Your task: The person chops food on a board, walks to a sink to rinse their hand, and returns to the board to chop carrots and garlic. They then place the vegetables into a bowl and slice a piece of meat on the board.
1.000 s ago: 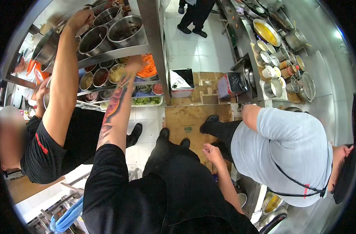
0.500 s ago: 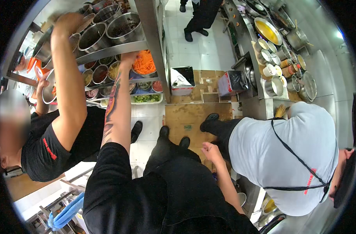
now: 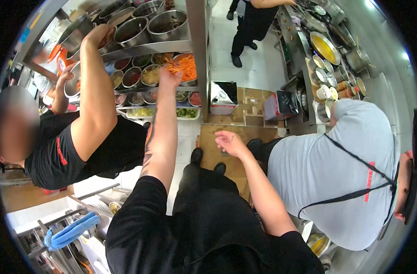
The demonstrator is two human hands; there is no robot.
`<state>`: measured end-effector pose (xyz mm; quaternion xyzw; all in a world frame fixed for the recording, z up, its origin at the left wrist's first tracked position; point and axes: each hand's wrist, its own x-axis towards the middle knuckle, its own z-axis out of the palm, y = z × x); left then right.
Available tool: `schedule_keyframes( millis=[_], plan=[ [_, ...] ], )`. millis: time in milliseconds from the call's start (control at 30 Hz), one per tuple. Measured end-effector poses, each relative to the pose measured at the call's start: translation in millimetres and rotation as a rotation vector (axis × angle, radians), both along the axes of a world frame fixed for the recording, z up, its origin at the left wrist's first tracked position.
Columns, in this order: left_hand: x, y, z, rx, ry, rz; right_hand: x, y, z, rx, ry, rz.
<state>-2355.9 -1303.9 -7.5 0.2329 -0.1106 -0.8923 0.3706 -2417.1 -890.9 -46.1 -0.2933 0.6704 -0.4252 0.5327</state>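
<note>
My left hand (image 3: 171, 76) is closed on a small bunch of shredded carrot, with orange strands sticking out past the fingertips. It is at the left edge of a metal bowl (image 3: 189, 83) heaped with more shredded carrot (image 3: 185, 64), on the lower shelf. Just left of the hand is a bowl of pale yellow shreds (image 3: 150, 76). My right hand (image 3: 230, 142) hangs over the brown floor mat, fingers loosely bent and apart, with nothing visible in it.
A metal rack post (image 3: 200, 59) stands right of the carrot bowl. Steel pots (image 3: 168, 25) fill the shelf above. A co-worker on the left (image 3: 94, 137) reaches across that shelf; another in a grey shirt (image 3: 331, 169) stands close on my right. Boxes (image 3: 279, 105) sit on the floor ahead.
My left hand has come out of the shelf with shredded carrot showing in its fingers. My right hand has risen forward. The view has shifted, and the left co-worker's reaching hand is lower.
</note>
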Motion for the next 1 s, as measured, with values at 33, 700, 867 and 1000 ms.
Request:
schedule_keyframes(
  millis=[33, 700, 867, 1000],
  plan=[
    [4.7, 11.0, 1.0, -0.023, 0.091, -0.039, 2.4, -10.2, 5.3, -0.019, -0.003, -0.009],
    [406.3, 343.5, -34.9, 0.311, -0.134, -0.229, 140.8, 21.1, -171.2, 0.449, 0.305, 0.659],
    [441.2, 343.7, 17.5, 0.131, -0.139, -0.040, 183.3, -46.7, -195.4, 0.314, 0.684, 0.964],
    [461.5, 371.2, 24.7, 0.079, -0.085, 0.218, 203.2, -104.8, -205.8, -0.038, 0.951, 1.129]
  ],
)
